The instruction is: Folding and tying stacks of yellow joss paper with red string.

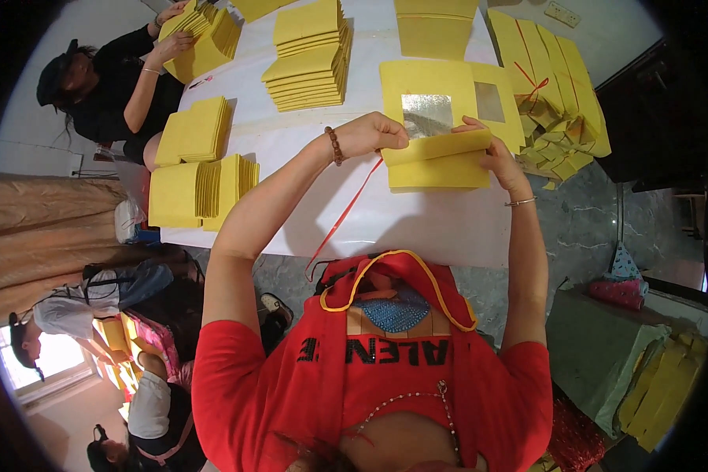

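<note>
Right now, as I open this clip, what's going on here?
A person in red is at a white-covered table, holding a folded yellow piece with both hands: the left hand at its left end, the right hand at its right. A red string runs from near the left hand toward the table's near edge. Yellow stacks stand farther left, where another person in black handles a yellow bundle.
</note>
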